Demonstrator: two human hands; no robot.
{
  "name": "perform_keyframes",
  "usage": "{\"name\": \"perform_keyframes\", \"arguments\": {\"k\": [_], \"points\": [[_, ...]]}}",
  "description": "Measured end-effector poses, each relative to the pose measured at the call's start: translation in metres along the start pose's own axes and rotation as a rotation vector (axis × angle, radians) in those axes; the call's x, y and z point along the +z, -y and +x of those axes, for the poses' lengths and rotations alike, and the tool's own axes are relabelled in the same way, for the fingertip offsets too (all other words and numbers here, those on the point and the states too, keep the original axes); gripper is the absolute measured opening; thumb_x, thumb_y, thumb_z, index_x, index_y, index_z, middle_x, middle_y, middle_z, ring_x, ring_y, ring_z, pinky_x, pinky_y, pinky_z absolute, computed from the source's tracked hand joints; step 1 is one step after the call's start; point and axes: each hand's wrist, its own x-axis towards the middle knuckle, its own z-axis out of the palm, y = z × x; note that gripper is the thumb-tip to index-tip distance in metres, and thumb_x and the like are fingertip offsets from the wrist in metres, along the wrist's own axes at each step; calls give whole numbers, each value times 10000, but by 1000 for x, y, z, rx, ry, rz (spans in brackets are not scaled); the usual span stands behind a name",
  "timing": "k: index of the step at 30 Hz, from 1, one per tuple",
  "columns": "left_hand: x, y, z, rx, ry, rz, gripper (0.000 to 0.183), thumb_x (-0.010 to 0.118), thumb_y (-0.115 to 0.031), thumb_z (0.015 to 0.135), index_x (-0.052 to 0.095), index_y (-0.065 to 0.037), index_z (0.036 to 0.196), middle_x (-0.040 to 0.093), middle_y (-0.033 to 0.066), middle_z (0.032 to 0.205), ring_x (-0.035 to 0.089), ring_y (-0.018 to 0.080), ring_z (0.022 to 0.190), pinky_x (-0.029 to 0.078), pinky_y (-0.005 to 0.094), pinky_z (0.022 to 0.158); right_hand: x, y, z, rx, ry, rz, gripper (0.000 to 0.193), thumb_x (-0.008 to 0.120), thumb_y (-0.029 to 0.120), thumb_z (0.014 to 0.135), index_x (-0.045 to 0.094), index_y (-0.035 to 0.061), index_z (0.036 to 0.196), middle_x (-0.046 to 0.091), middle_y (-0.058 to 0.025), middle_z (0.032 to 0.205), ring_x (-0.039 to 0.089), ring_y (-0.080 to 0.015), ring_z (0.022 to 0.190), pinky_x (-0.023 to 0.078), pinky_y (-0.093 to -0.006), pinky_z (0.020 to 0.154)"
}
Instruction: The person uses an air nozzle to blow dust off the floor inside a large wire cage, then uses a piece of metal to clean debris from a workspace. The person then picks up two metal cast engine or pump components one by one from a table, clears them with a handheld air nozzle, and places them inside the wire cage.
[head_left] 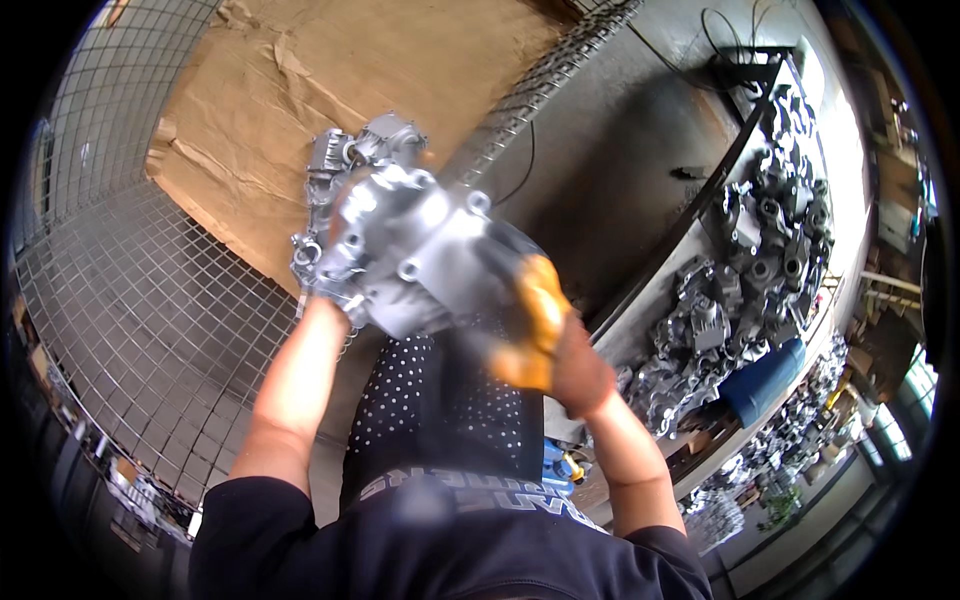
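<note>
A large silver-grey metal casting (440, 250), smeared by motion, is held up in front of my body. At its right end my right hand (540, 325), in a black and yellow-orange work glove, is closed on it. My left hand (334, 308) reaches to its lower left side; the casting hides the fingers. Behind and to the left, another grey casting (330, 158) lies on brown paper or cardboard (240, 100), partly covered by the held one.
A wire mesh cage (150, 300) surrounds the brown sheet, its rolled mesh edge (540, 85) running up right. On the right, a bench holds heaps of metal castings (770, 230) and a blue container (762, 382). Cables (530, 160) hang near the mesh edge.
</note>
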Motion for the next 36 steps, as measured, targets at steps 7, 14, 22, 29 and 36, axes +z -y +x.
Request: {"name": "perform_keyframes", "arguments": {"k": [7, 14, 22, 29, 36], "points": [[-109, -54, 35, 320, -250, 191, 413, 456, -256, 966, 452, -20, 1304, 559, 119, 1214, 565, 216, 1068, 487, 343, 912, 146, -54, 145, 249, 335, -424, 679, 730, 423, 733, 505, 26, 1236, 557, -176, 1221, 526, -350, 1100, 414, -396, 949], [-264, -29, 85, -44, -405, 87, 616, 568, -475, 878, 529, 2, 1265, 582, 105, 1223, 545, 223, 1105, 432, 339, 958, 278, -180, 161, 730, 251, 860, 409, 599, 173, 869, 477, -6, 1216, 618, -124, 1060, 607, -216, 948, 488, -329, 789], [-326, -26, 129, -303, -416, 1367, 570, 607, -475, 858, 594, 3, 1170, 646, 139, 1102, 576, 266, 1008, 443, 362, 886, 380, -264, 122, 253, 463, -388, 166, 528, 119, 795, 678, 79, 853, 660, -153, 910, 639, -289, 837, 492, -362, 740], [-323, -92, 110, 86, -589, 1266, 465, 555, -351, 930, 554, -12, 1248, 581, 80, 1231, 523, 198, 1105, 420, 335, 937, 182, -74, 140, 652, 109, 783, 407, 554, 187, 842, 557, -33, 1185, 644, -161, 1069, 592, -214, 1029, 445, -305, 881], [-136, -101, 159, 757, -615, 1451, 372, 627, -150, 895, 573, 6, 1228, 600, 105, 1224, 563, 188, 1070, 428, 323, 964, 15, -123, -54, 230, -388, 1426, 416, 573, 304, 899, 546, 28, 1208, 636, -89, 1055, 608, -176, 950, 491, -310, 837]]}}
